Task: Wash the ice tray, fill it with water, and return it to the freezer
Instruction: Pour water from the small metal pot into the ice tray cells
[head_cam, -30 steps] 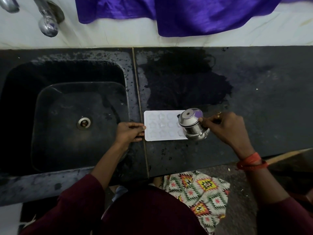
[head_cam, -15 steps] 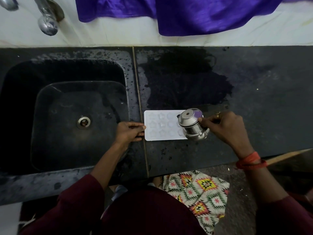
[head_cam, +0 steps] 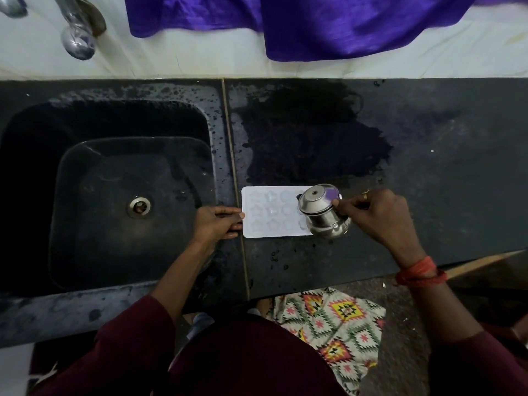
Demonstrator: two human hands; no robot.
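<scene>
White rectangular plastic ice tray (head_cam: 271, 212) lies flat on the black stone worktop (head_cam: 428, 181), just right of the seam beside the black stone sink (head_cam: 220, 132). Its long axis runs left to right, across the body, with one short end toward each hand. Left hand (head_cam: 215, 222): fingers roughly straight, tips against the tray's left short edge, seemingly steadying it; whether any finger goes under the rim cannot be told. Right hand (head_cam: 377, 215): fingers curled round a small round-bellied stainless steel pot (head_cam: 324, 215), which is tilted above the tray's right end and covers that corner. Judgement: this is the filling step, with the pour at the right-hand cavities. The coming move turns on carrying the pot leftward along the long axis while the left hand holds the tray from sliding. The left hand is the nearer one for lifting the tray afterwards. Hard to make out: no stream of water is visible, the shallow moulded cavities are pale and their fill level is unreadable, and the pot's mouth is unclear. Wet dark patch (head_cam: 300, 138) lies behind the tray. Chrome tap (head_cam: 77, 38) is cut off at the top edge. No freezer in view.
</scene>
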